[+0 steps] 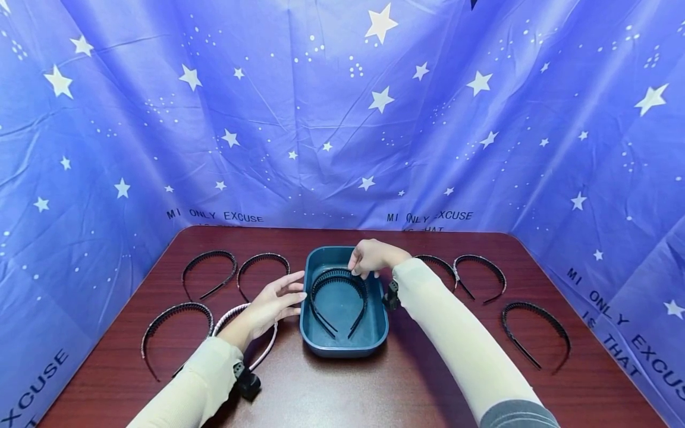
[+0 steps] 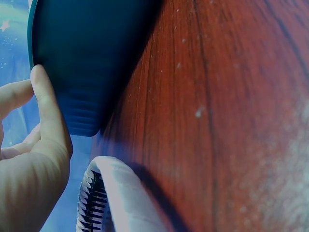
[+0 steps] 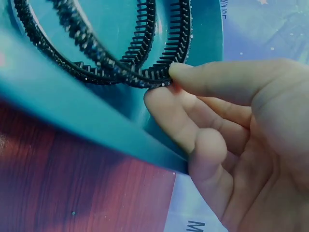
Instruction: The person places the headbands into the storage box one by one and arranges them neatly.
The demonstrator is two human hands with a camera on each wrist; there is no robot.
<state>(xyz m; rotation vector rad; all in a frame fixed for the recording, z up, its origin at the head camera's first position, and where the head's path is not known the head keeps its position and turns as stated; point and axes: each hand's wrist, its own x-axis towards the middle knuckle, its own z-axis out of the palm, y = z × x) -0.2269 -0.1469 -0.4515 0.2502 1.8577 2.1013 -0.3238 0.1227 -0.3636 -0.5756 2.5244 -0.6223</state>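
Note:
A dark teal plastic bin (image 1: pixel 345 352) stands mid-table with two black toothed headbands inside, overlapping each other. My right hand (image 1: pixel 373 257) reaches over the bin's far right corner. Between thumb and index finger it pinches the arch of one glittery black headband (image 3: pixel 105 60); the other glittery headband (image 3: pixel 41 48) lies against it in the bin. Straight fingers of my left hand (image 1: pixel 272 306) touch the bin's left wall, the thumb at its rim in the left wrist view. Below that hand is a pale pink-white headband (image 2: pixel 126 193), partly hidden by the wrist in the head view.
Left of the bin, dark headbands (image 1: pixel 211 253) lie on the reddish-brown table (image 1: pixel 332 392), one partly behind my left forearm. More dark headbands (image 1: pixel 489 262) lie on the right, one partly behind my right sleeve. A blue star-print curtain (image 1: pixel 321 107) surrounds the table's back and sides.

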